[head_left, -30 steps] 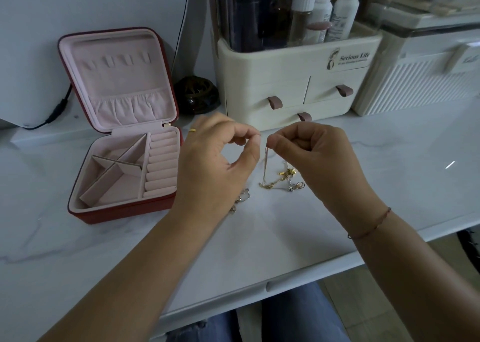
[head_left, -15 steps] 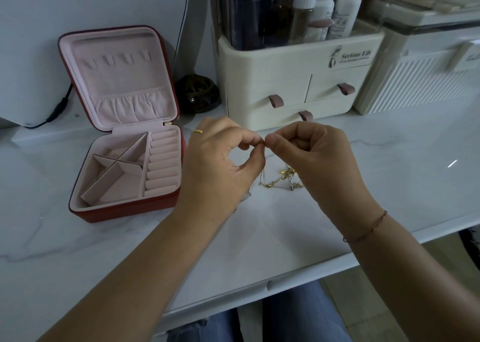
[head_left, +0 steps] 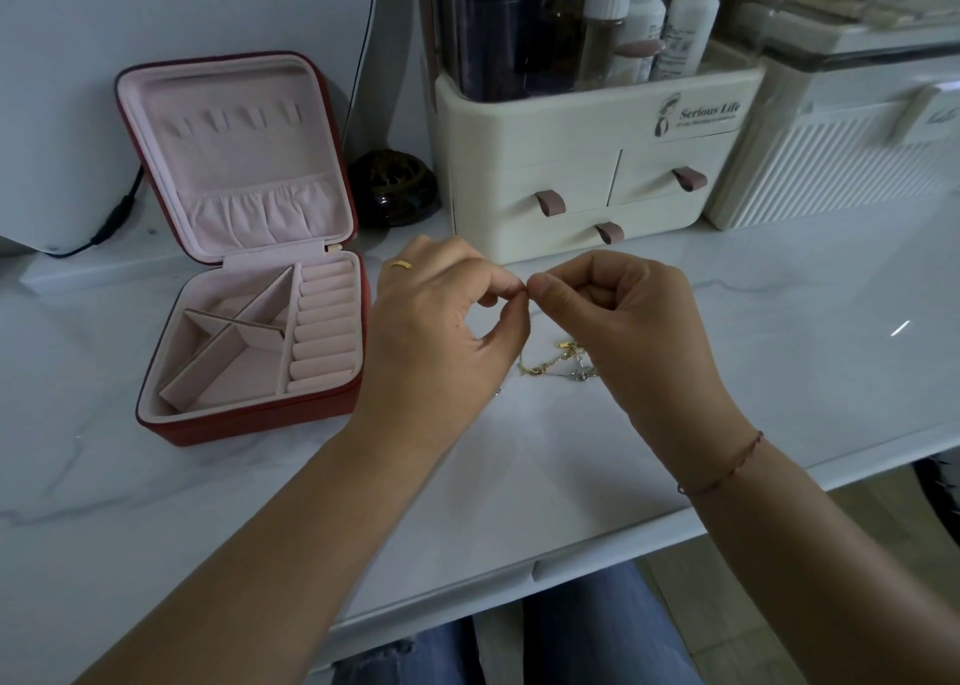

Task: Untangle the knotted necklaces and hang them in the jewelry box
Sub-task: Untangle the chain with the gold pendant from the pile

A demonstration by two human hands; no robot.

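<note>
A knot of gold and silver necklaces (head_left: 558,361) lies on the white marble table (head_left: 779,362), partly hidden behind my hands. My left hand (head_left: 441,341) and my right hand (head_left: 618,331) meet fingertip to fingertip above it, each pinching a thin chain of the necklaces between thumb and forefinger. The chain itself is too fine to make out at the pinch. The red jewelry box (head_left: 249,419) with a pink lining stands open to the left of my left hand, its lid upright with small hooks near the top. No necklace is in the box.
A cream cosmetics organiser (head_left: 582,164) with drawers and bottles stands just behind my hands. A ribbed white case (head_left: 841,164) sits to its right, a dark round object (head_left: 392,188) and a black cable (head_left: 117,216) behind the box. The table's front edge runs below my forearms.
My hands have drawn together until the fingertips touch. The hanging length of chain seen between them a second ago no longer shows.
</note>
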